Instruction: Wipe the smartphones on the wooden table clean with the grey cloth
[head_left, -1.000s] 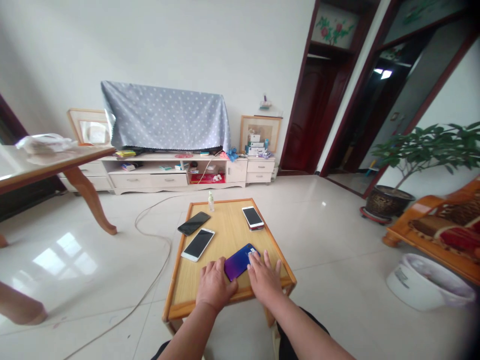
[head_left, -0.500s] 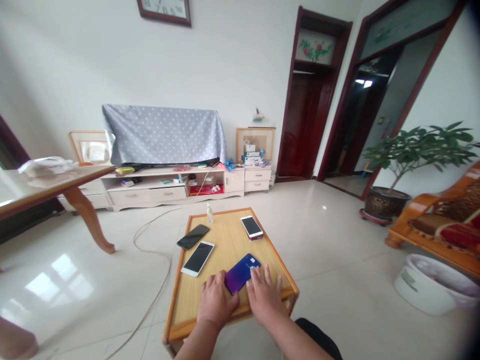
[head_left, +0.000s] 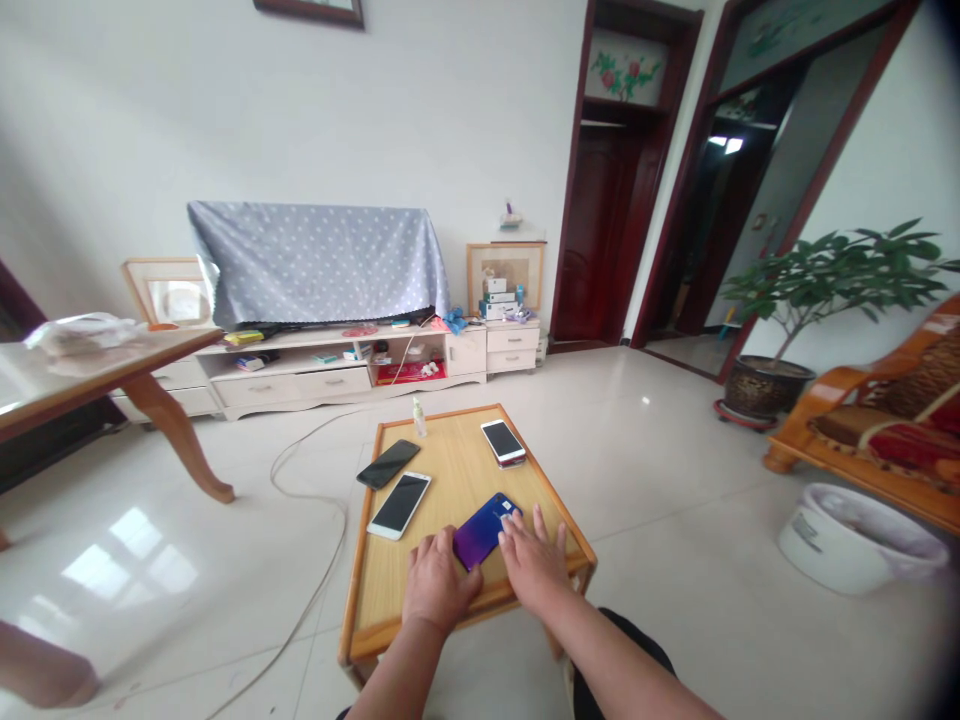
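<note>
**Resting the left hand (head_left: 441, 582) and right hand (head_left: 534, 562) at a blue-purple smartphone (head_left: 486, 531)**

The two hands lay apart on a low wooden table (head_left: 444, 413) with an orange rim, neither one clamped on anything. The phone sat face down and tilted across the table's near half, between them. The right hand's spread fingers reached its lower right edge, while the left hand lay flat just beside its lower left corner; whether the left hand touched it could not be told.

Farther up the table lay a black smartphone (head_left: 388, 464) and a white smartphone (head_left: 399, 505), side by side at the left. A second white smartphone (head_left: 503, 442) sat near the far right corner on a dark red object (head_left: 511, 463). A small clear bottle (head_left: 418, 418) stood at the far edge.

A loose cable (head_left: 346, 530) curved across the tiled floor (head_left: 630, 450) left of the table. Beyond it stood a cream TV cabinet (head_left: 330, 388) under a polka-dot cloth (head_left: 315, 265), with a potted plant (head_left: 832, 275) and a white bucket (head_left: 847, 540) off to the right.
</note>
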